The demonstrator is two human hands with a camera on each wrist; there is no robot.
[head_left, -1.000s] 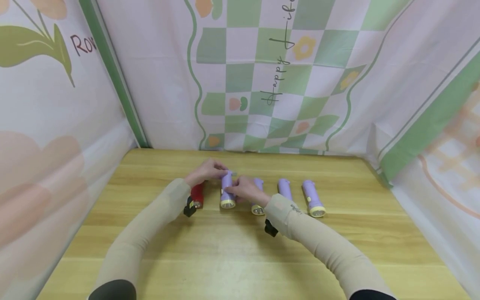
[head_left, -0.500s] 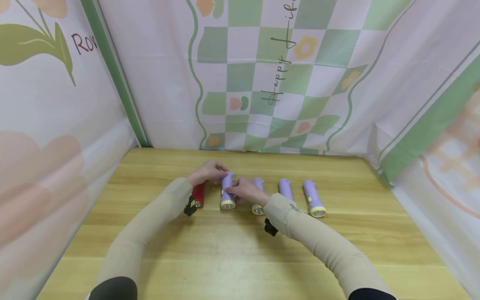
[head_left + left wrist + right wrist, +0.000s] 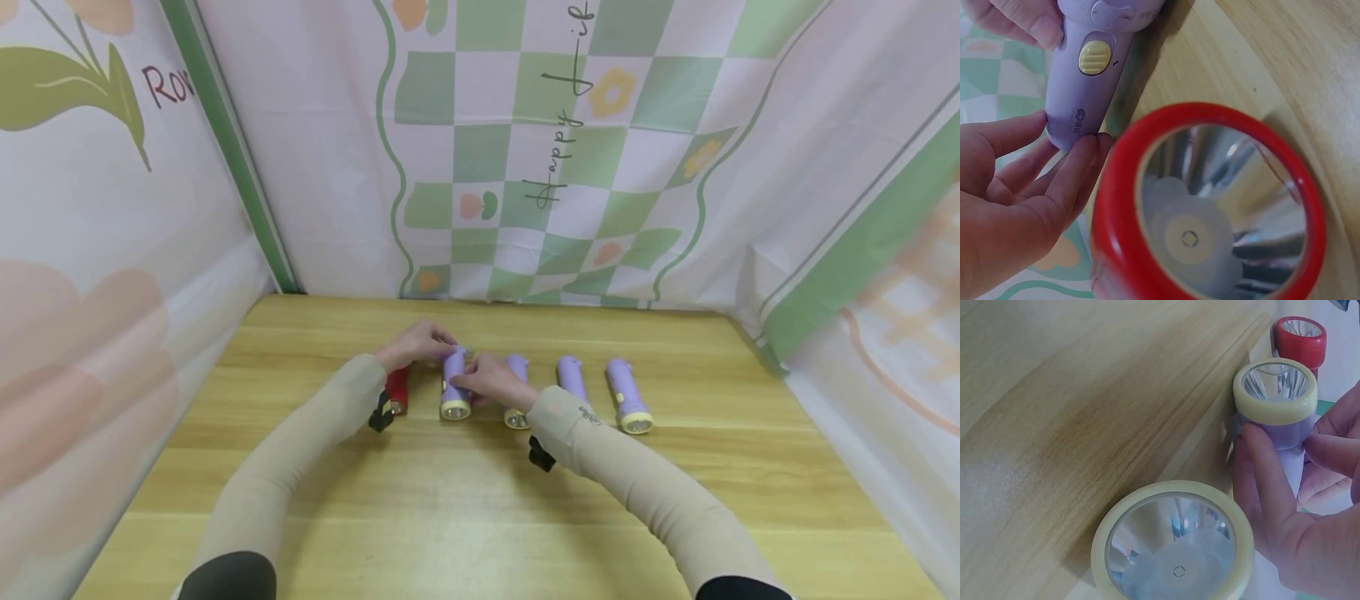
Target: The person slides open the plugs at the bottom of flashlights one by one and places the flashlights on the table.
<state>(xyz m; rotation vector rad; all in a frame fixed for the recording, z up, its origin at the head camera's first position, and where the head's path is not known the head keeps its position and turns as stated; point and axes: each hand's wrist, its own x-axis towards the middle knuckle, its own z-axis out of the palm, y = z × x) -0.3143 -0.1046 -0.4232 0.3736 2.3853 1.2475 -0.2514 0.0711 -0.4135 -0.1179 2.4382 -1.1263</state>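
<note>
A purple flashlight [image 3: 454, 392] with a cream head ring points toward the person. My left hand [image 3: 422, 342] pinches its tail end between thumb and fingers, as the left wrist view shows. My right hand [image 3: 493, 379] grips the flashlight's body just behind the head, with fingers on both sides. The yellow switch [image 3: 1095, 57] is uncovered on its upper side. Beneath my left wrist lies a red flashlight [image 3: 397, 392], partly hidden. Under my right hand and wrist another purple flashlight [image 3: 517, 417] is partly covered. Whether the held flashlight touches the table cannot be told.
Two more purple flashlights lie to the right: one [image 3: 570, 377] partly behind the right sleeve, the other [image 3: 624, 387] fully visible at the row's end. They rest on a wooden table [image 3: 450, 517]. A patterned cloth [image 3: 555, 167] hangs behind the table's far edge.
Both hands keep their hold on the same purple flashlight. Its tail end and my left hand have shifted very slightly toward the person.
</note>
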